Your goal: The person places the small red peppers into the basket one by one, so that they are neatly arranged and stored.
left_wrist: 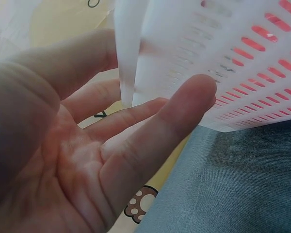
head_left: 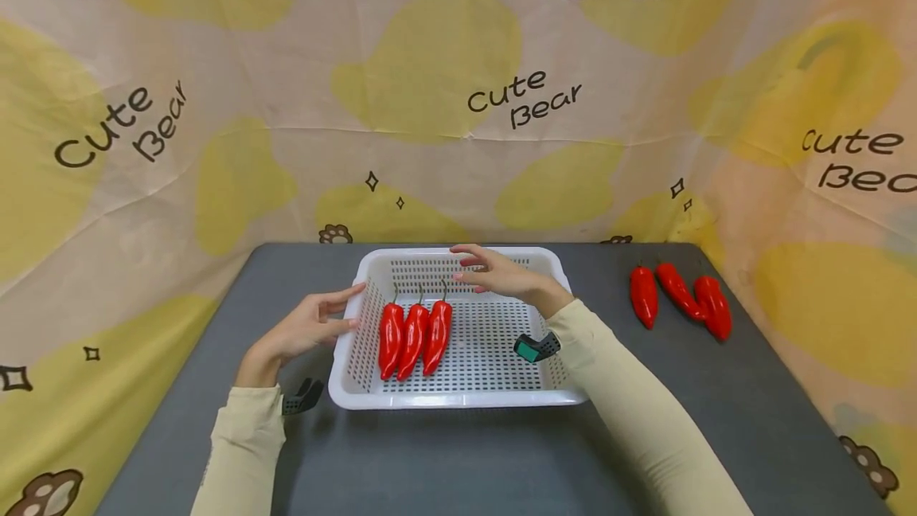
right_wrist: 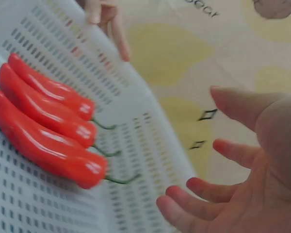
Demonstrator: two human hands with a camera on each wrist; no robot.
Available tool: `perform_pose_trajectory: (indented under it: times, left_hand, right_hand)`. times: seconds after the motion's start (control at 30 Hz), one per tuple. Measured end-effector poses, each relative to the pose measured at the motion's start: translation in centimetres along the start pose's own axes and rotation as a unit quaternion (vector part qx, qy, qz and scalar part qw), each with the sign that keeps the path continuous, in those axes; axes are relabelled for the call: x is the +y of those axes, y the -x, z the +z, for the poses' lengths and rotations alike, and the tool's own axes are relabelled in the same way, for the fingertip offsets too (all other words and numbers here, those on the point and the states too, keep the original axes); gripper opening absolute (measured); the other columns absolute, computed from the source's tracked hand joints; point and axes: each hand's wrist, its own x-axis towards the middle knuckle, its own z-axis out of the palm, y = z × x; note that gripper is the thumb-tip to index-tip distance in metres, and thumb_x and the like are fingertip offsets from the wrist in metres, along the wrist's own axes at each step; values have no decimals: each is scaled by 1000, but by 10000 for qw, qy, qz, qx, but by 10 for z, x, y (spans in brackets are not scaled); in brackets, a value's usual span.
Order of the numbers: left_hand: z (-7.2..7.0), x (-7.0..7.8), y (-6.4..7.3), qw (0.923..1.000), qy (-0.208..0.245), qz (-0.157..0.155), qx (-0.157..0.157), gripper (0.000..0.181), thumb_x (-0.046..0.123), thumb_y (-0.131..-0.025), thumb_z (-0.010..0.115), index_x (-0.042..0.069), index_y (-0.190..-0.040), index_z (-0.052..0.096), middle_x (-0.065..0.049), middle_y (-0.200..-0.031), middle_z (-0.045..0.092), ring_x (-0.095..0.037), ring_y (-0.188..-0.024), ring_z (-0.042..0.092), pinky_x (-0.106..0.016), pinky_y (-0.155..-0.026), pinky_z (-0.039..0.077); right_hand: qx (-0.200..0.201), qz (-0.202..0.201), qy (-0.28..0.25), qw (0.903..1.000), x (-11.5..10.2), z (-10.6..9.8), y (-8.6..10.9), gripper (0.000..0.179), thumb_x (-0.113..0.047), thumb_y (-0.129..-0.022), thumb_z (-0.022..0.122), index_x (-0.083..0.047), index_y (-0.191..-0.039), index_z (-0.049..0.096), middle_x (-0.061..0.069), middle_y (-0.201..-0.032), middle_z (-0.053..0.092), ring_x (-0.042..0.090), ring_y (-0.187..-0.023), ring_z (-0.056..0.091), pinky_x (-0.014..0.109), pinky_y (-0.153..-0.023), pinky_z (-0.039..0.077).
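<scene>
I count three shiny red peppers [head_left: 413,341] in the white basket [head_left: 458,400], lying side by side in its left half, with their green stems pointing to the far wall. The right half of the basket floor has no pepper on it. The basket sits on the dark gray table [head_left: 430,460], in front of me. Three other peppers [head_left: 679,293] lie out on the table, over to the right and well apart from the basket, and two of them touch each other. So with three in and three out, I would say the job looks about half done, and the three on the table look like the part that is left. My left hand [head_left: 308,327] is at the left rim of the basket, with its fingers spread apart and touching the edge; I cannot tell how hard they press. My right hand [head_left: 501,275] is up over the back part of the basket, its fingers spread and a little bent, with nothing in them. It is closer to the peppers in the basket than to the ones on the table.
</scene>
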Motion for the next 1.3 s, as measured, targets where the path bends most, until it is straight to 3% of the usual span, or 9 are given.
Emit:
perform_pose_trajectory:
  times: [0.17,0.3,0.53,0.77,1.3]
  left_hand:
    - [0,-1,2,10000,38,17,2,72,13,-97,67,4,-159,29,-33,-155,38,-32,-110,69,-47,-81,63]
    - [1,-1,2,10000,-14,9,39,72,14,-97,67,5,-159,30,-33,-155,39,-32,-110,69,-48,-81,63]
    - [1,0,5,9999,-69,-40,76,72,15,-97,67,6,-159,30,-32,-153,42,-28,-107,70,-46,-80,64]
    - [2,-1,2,10000,-11,-10,76,71,14,-98,66,6,-159,31,-32,-153,42,-33,-110,69,-46,-81,64]
    - [1,-3,0,9999,-115,-44,82,71,16,-97,68,8,-158,33,-30,-153,45,-29,-106,71,-45,-81,64]
  right_hand:
    - [189,-217,-88,9995,-3,-15,16,60,-20,-105,54,-13,-159,28,24,-162,30,42,-143,44,58,-114,43]
    - [308,-287,35,9991,0,-29,29,60,-24,-105,54,-14,-159,28,23,-163,28,43,-142,44,58,-114,43]
    - [648,-665,-13,9957,5,-59,54,59,-19,-106,51,-11,-159,26,19,-166,26,45,-146,37,63,-115,39]
    - [1007,-485,106,9937,19,-88,79,58,-21,-106,51,-9,-158,28,20,-165,28,50,-144,36,66,-116,35]
    - [1245,91,676,9899,56,-129,124,58,-24,-107,49,-7,-158,27,27,-161,32,48,-139,45,62,-113,41]
